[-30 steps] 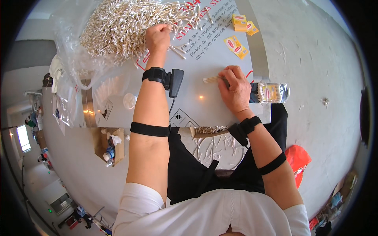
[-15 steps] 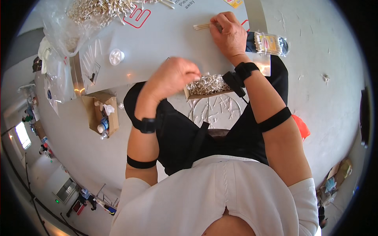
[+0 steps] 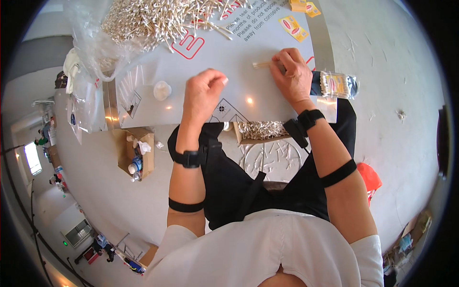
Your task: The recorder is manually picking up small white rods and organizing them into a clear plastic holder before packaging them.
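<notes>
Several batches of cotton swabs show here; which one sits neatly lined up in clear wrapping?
The packet of cotton swabs just right of the right hand. It alone looks wrapped and aligned; the heap and those in the cardboard box lie jumbled.

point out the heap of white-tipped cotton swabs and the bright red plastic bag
heap of white-tipped cotton swabs (image 3: 149, 22), head view, its middle
bright red plastic bag (image 3: 368, 178), head view, its middle

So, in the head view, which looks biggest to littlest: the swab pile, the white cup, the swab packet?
Swab pile, cut off at the top
Swab packet, beside the right hand
White cup, clearly smallest
</notes>
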Demonstrator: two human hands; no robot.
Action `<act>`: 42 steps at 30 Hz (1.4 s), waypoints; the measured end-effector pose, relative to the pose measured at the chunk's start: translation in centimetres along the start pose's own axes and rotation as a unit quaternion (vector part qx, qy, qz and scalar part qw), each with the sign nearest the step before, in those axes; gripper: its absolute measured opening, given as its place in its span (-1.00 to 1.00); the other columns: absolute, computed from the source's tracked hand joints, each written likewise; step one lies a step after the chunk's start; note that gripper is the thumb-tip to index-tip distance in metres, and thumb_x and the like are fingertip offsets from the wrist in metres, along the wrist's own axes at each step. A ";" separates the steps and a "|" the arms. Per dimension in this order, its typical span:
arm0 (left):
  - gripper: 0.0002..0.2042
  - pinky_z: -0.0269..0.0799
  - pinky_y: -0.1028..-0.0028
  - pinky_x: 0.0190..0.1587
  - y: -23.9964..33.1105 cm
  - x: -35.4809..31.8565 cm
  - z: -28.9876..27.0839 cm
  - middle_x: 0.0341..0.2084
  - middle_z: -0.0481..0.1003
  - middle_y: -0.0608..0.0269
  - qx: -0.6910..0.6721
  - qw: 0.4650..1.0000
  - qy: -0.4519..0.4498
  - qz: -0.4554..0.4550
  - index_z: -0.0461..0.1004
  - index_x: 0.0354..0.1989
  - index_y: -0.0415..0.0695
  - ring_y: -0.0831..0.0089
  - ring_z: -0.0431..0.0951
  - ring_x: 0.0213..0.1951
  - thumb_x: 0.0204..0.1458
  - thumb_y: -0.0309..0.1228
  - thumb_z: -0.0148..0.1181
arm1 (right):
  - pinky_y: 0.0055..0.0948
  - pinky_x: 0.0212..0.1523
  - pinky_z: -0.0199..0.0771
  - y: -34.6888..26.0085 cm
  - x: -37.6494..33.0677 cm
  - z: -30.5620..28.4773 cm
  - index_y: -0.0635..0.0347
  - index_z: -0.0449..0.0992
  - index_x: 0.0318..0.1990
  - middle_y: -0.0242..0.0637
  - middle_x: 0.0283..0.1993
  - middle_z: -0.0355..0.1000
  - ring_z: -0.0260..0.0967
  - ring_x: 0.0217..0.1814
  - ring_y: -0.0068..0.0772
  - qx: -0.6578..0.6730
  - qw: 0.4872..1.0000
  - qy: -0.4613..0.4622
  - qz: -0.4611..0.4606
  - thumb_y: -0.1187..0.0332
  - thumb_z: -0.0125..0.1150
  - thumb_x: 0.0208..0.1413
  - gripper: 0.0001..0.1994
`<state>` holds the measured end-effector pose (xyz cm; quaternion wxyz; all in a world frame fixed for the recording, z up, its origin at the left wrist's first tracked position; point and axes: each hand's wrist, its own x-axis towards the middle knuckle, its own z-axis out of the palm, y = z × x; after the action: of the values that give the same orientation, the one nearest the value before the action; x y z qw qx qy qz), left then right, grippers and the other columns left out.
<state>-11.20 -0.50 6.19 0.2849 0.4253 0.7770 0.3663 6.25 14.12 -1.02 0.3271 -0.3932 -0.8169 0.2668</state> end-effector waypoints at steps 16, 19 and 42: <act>-0.68 0.36 0.23 0.01 -5.2 17.4 -2.5 -0.22 0.47 0.20 0.363 0.898 0.150 0.200 0.58 -0.19 -0.02 0.10 0.42 -0.10 -0.21 -0.47 0.39 | -0.25 -0.29 0.47 -0.8 0.2 -0.4 0.08 0.53 -0.44 -0.39 -0.21 0.40 0.44 -0.18 -0.24 0.032 0.999 -0.028 0.012 0.46 0.26 -0.15 -0.92; -0.78 0.39 0.18 -0.07 -4.6 17.4 -1.1 -0.27 0.47 0.15 0.306 0.923 0.112 0.204 0.55 -0.30 -0.06 0.07 0.46 -0.17 -0.18 -0.47 0.37 | -0.25 -0.29 0.47 -1.0 0.3 -0.4 0.08 0.53 -0.44 -0.39 -0.21 0.40 0.44 -0.18 -0.25 0.037 0.999 -0.031 0.013 0.46 0.25 -0.16 -0.92; -0.32 0.26 0.02 0.14 0.0 20.5 3.3 0.11 0.34 -0.15 0.412 0.892 0.186 -0.030 0.49 -0.08 -0.37 -0.01 0.29 0.18 -0.09 0.11 0.25 | -0.27 -0.29 0.48 -0.6 0.1 -0.6 0.08 0.50 -0.47 -0.39 -0.22 0.40 0.43 -0.18 -0.25 0.036 0.999 -0.022 -0.001 0.48 0.27 -0.20 -0.90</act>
<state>-18.42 18.40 1.64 -0.0544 0.4054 0.9093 0.0769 6.40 13.97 -0.18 0.3232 -0.3742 -0.8144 0.3038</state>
